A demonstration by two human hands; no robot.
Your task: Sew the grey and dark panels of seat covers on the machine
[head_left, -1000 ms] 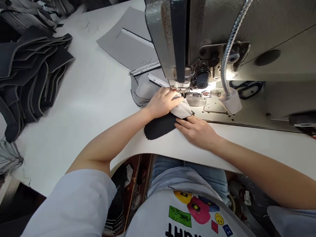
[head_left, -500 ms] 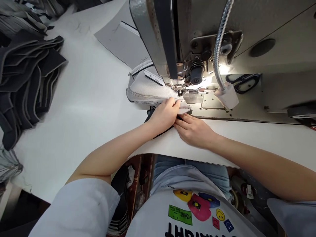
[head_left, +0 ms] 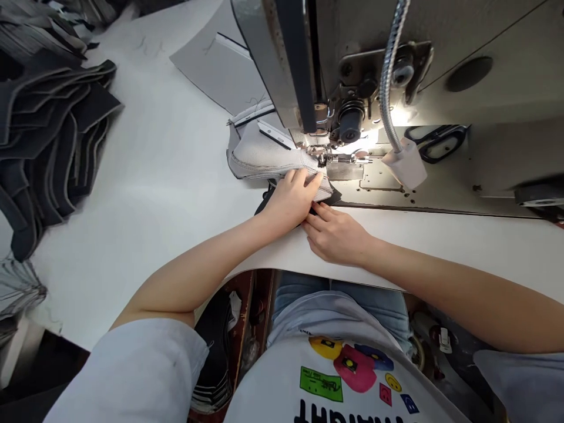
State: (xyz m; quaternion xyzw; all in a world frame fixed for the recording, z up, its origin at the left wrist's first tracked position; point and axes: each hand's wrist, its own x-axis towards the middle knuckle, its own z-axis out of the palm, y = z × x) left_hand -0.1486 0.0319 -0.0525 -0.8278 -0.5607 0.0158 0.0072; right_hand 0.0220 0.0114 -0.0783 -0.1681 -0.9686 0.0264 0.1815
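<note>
A light grey sewn fabric piece (head_left: pixel 268 150) with dark trim lies under the needle area of the sewing machine (head_left: pixel 324 160). My left hand (head_left: pixel 293 197) grips its near edge, thumb and fingers closed on the cloth just in front of the presser foot. Dark fabric (head_left: pixel 263 205) shows under that hand and at the piece's right corner. Close beside it, my right hand (head_left: pixel 337 234) has its fingers together on the dark fabric's near edge; their tips are partly hidden.
Stacked dark fabric pieces (head_left: pixel 48 141) lie on the white table (head_left: pixel 145 194) at the left. A flat grey panel (head_left: pixel 211 70) extends behind the machine head. Black-handled scissors (head_left: pixel 440 143) rest on the machine bed, near a white lamp head (head_left: pixel 405 164) on a flexible metal neck.
Both hands have shifted slightly left, and the near edge of the fabric has turned a little. More dark fabric shows at its right corner. Both hands keep their hold.
</note>
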